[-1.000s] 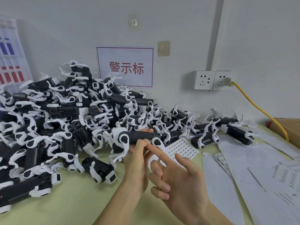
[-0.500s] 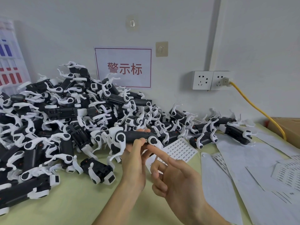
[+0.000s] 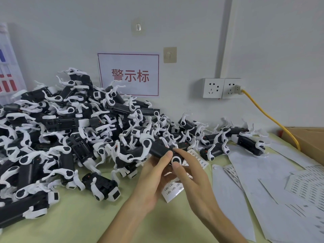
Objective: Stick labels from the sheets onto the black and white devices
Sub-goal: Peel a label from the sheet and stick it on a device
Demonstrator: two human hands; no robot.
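Observation:
My left hand [image 3: 152, 174] grips a black and white device [image 3: 157, 149] from below, thumb on its near side, just above the table in front of the pile. My right hand [image 3: 192, 178] pinches the device's right end, forefinger on top and thumb under the white round cap [image 3: 176, 160]. A label sheet [image 3: 172, 189] lies on the table under both hands. A large pile of devices [image 3: 61, 128] fills the left and the back. No label shows on the held device from here.
Used backing sheets [image 3: 273, 183] and another label sheet [image 3: 310, 185] cover the right of the green table [image 3: 84, 218]. A cardboard box [image 3: 308, 139] stands at the far right. A yellow cable [image 3: 268, 118] runs from the wall socket [image 3: 231, 88].
My right hand, open beside the device before, has moved left and closed its forefinger and thumb on the device's right end. The device has tilted, right end lower.

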